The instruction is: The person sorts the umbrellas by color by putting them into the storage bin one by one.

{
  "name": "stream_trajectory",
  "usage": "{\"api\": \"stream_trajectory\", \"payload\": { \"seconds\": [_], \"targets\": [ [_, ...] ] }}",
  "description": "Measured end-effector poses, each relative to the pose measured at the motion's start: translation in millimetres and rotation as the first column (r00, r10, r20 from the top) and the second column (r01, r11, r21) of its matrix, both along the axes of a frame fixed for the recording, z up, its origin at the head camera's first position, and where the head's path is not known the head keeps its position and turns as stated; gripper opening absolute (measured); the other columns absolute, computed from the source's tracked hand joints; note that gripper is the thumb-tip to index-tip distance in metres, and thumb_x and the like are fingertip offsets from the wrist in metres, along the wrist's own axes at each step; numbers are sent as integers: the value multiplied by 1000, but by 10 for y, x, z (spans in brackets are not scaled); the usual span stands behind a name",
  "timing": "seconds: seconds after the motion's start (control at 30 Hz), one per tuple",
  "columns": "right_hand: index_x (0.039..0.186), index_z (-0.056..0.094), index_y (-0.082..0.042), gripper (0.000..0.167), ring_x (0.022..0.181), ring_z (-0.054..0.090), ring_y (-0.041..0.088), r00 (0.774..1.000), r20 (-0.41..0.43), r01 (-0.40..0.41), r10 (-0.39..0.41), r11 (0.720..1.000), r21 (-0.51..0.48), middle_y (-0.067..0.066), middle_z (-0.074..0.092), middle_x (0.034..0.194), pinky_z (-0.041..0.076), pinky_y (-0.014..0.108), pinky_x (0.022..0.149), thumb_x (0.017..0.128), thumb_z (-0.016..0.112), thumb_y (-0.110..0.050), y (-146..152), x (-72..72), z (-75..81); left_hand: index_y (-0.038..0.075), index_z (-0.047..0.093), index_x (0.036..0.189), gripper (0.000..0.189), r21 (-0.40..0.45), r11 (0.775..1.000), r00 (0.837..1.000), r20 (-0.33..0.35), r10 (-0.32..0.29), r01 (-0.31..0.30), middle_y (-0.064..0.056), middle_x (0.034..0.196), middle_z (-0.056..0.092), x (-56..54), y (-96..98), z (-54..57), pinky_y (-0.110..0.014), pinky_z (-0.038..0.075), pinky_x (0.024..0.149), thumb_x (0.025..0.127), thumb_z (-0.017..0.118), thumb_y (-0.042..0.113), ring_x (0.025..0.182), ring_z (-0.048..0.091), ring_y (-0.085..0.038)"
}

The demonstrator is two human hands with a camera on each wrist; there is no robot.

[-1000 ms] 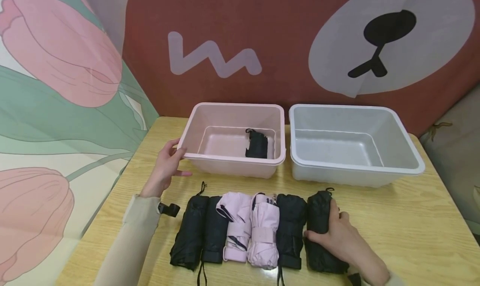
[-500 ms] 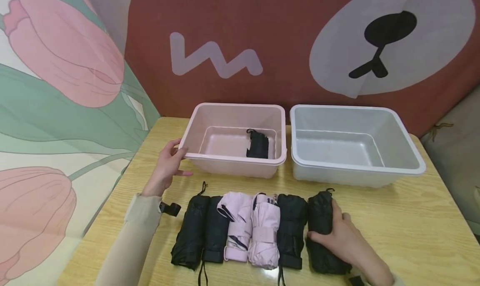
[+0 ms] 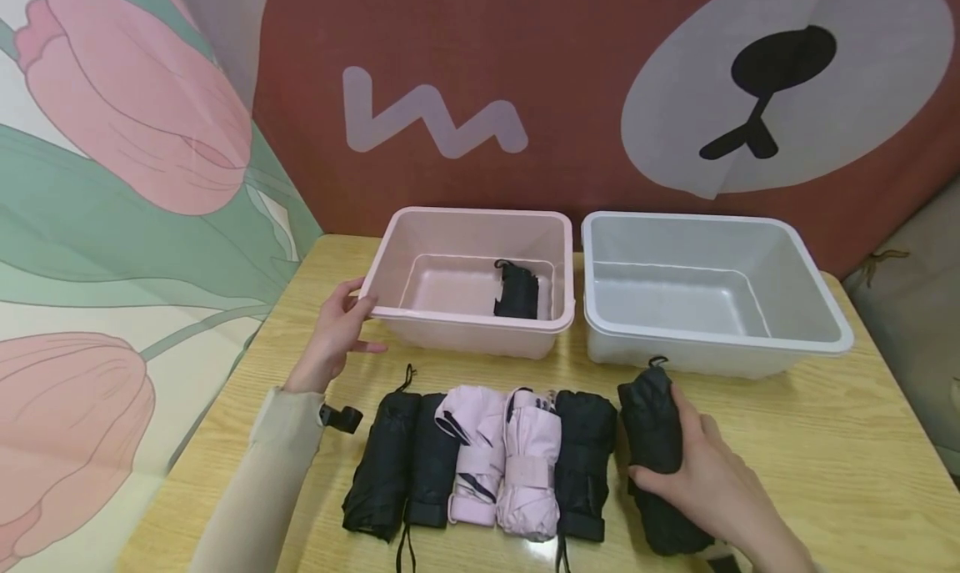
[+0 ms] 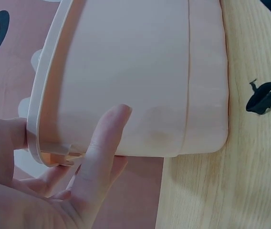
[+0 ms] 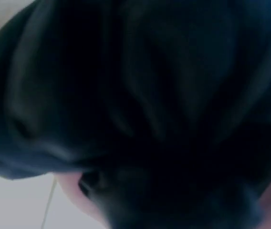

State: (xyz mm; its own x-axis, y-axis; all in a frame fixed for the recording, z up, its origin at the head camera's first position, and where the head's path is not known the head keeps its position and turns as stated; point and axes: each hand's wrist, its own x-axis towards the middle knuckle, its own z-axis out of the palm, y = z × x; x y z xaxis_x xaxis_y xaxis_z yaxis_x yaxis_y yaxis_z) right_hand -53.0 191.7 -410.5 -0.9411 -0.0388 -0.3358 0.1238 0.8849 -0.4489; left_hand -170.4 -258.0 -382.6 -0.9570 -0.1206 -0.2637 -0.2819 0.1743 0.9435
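My right hand grips a black folded umbrella, thumb on its near side and fingers round the far side; its dark cloth fills most of the right wrist view, blurred. My left hand holds the left front corner of the pink plastic bin. In the left wrist view its thumb is on the bin's rim and a finger lies along the outer wall. Inside that bin lies a small black folded bundle with a cord loop.
Left of the right hand, a row of folded umbrellas lies on the wooden table: black, black, pink, pink and black. A pale grey bin stands right of the pink one, against the wall hanging.
The right hand has shifted slightly right with the black umbrella, whose top end has risen, and a gap has opened between it and the row. The left hand stays on the bin.
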Motion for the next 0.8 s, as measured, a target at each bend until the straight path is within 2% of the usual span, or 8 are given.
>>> {"api": "stream_trajectory", "payload": {
  "seconds": [0.13, 0.2, 0.27, 0.33, 0.5, 0.7, 0.8],
  "targets": [
    [155, -3, -6, 132, 99, 59, 44, 998, -51, -26, 25, 999, -25, 34, 38, 136, 55, 50, 65, 67, 78, -61, -27, 54, 124, 16, 26, 151, 56, 0, 1000, 1000, 1, -1, 1, -20, 146, 40, -2, -2, 3, -43, 63, 67, 101, 47, 29, 125, 47, -35],
    [155, -2, -6, 131, 112, 53, 50, 996, -80, -51, 47, 997, -54, 34, 33, 143, 54, 59, 76, 67, 79, -60, -43, 82, 191, 16, 26, 151, 56, 1, 1000, 1000, 1, -1, 1, -20, 145, 40, -4, -5, 3, -43, 63, 67, 101, 47, 29, 125, 46, -35],
    [155, -1, -7, 130, 118, 49, 51, 993, -98, -72, 63, 993, -88, 34, 29, 147, 52, 64, 83, 67, 80, -59, -56, 108, 263, 16, 26, 151, 56, -1, 1000, 1000, 1, -3, 3, -20, 145, 40, -6, -10, -2, -43, 63, 67, 101, 47, 29, 125, 46, -35],
    [155, -1, -9, 129, 116, 50, 49, 992, -103, -80, 67, 989, -125, 32, 28, 149, 53, 63, 83, 67, 81, -56, -68, 126, 338, 16, 26, 151, 56, 0, 1000, 1000, 0, -3, 3, -20, 145, 40, -7, -14, -7, -43, 63, 67, 101, 46, 29, 125, 46, -36],
    [156, 0, -15, 127, 109, 54, 45, 989, -137, -79, 54, 979, -186, 26, 33, 147, 58, 51, 70, 68, 83, -52, -91, 158, 493, 15, 26, 151, 56, 4, 1000, 1000, 0, -3, 3, -20, 146, 40, -6, -16, -16, -43, 63, 67, 101, 47, 29, 126, 46, -36],
    [156, -3, -17, 128, 113, 51, 50, 977, -212, -80, 28, 966, -245, 28, 34, 145, 55, 61, 78, 68, 85, -47, -110, 157, 567, 15, 27, 150, 55, 0, 1000, 1000, 2, 2, -2, -19, 145, 41, -14, -15, -25, -44, 63, 67, 101, 48, 28, 126, 46, -36],
    [156, 5, -16, 121, 116, 50, 48, 966, -258, -77, 1, 955, -285, 28, 39, 143, 53, 64, 83, 69, 85, -42, -113, 144, 572, 16, 27, 150, 55, -1, 1000, 1000, 2, 3, -3, -19, 144, 42, -15, -11, -28, -44, 63, 67, 100, 48, 28, 126, 46, -36]
  ]
}}
